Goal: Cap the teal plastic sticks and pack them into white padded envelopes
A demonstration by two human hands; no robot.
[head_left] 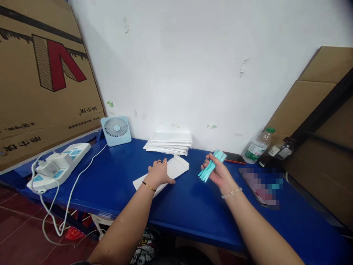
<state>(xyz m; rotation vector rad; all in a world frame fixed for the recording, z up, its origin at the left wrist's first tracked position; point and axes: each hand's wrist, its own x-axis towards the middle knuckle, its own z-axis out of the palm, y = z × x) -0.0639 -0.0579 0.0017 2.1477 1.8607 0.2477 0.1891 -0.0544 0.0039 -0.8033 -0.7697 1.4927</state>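
Note:
My left hand (pixel 157 173) lies flat, fingers spread, on a white padded envelope (pixel 176 167) that rests on the blue table (pixel 193 206). My right hand (pixel 219 172) is raised a little above the table to the right, fingers closed around a bundle of several thin turquoise sticks (pixel 211 165). Behind the envelope, against the wall, sits a stack of more white envelopes (pixel 169 142).
A small light-blue fan (pixel 116 130) stands at the back left. A white power strip with a charger (pixel 59 165) and cables lies at the left edge. A plastic bottle (pixel 257 146), a dark bottle (pixel 277 151) and a phone (pixel 260 184) sit right. Cardboard (pixel 41 73) leans on both sides.

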